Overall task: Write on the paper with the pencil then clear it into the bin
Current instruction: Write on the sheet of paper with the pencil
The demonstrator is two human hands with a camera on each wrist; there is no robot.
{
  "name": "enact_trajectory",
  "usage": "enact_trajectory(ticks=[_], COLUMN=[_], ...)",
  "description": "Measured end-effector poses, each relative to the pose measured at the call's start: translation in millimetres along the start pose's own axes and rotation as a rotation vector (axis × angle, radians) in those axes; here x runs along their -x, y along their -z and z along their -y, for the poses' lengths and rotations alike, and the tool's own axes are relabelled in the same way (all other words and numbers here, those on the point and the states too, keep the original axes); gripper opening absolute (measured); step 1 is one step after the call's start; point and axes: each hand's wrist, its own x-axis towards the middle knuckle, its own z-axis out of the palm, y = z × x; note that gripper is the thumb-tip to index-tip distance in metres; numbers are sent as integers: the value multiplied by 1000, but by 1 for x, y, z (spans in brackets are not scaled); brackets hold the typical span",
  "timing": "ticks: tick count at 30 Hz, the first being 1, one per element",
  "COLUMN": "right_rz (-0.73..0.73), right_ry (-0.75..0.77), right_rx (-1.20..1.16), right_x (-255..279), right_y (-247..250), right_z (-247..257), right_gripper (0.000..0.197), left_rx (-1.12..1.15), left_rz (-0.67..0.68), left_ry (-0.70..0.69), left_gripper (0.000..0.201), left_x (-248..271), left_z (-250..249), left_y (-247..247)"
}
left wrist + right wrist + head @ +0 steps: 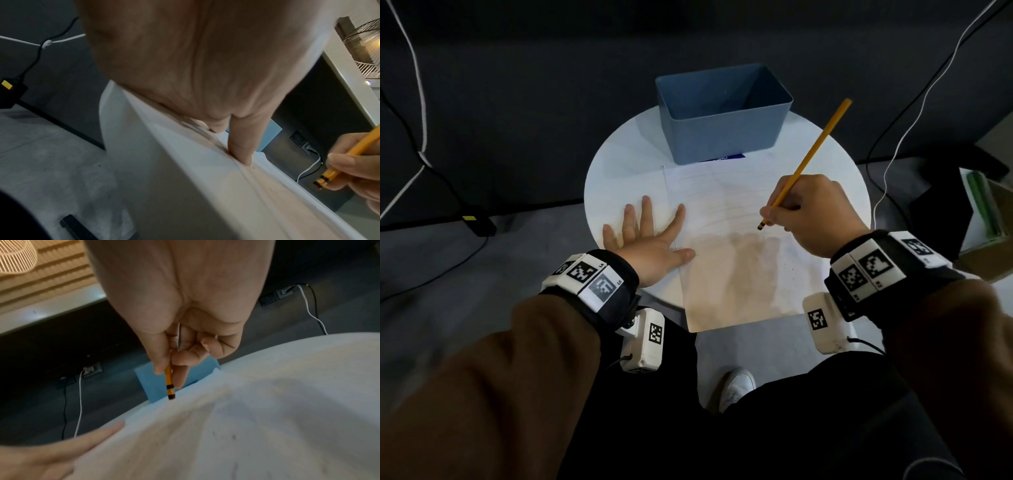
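A lined white paper (729, 246) lies in the middle of the round white table (626, 154). My left hand (650, 236) rests flat with straight spread fingers, its thumb and forefinger pressing the paper's left edge (267, 194). My right hand (791, 212) pinches a yellow pencil (815, 147) over the paper's right side. The pencil slants up to the right, and its black-banded lower end (169, 384) is close above the sheet. Whether it touches cannot be told. A blue bin (726, 137) stands empty behind the paper.
The paper's near end overhangs the table's front edge above my lap. Black and white cables (417, 102) run over the dark floor on both sides. A black power brick (479, 222) lies to the left, and boxes (986, 212) stand to the right.
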Motion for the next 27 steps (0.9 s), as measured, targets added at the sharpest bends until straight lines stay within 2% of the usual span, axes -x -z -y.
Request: enact_trajectory(ticks=[5,12,18,23,27], right_rz=[25,10,58,-4,-1], right_ry=[-14,4,56,11,34], right_rx=[29,178,124,158,89], right_x=[-2,-8,-2,-2,2], right_y=[-16,-3,-13,1,-2], right_z=[-6,-16,-5,-15,-13], right_gripper=[15,24,19,22,21], left_rx=[-4,-31,-24,-30,-21], left_rz=[0,11,14,11,9], left_ry=[-2,-2,1,0,1], left_gripper=[74,74,75,74,74], left_x=[0,-1,1,1,2], left_z=[0,-1,-1,-1,-2], left_y=[0,0,1,1,1])
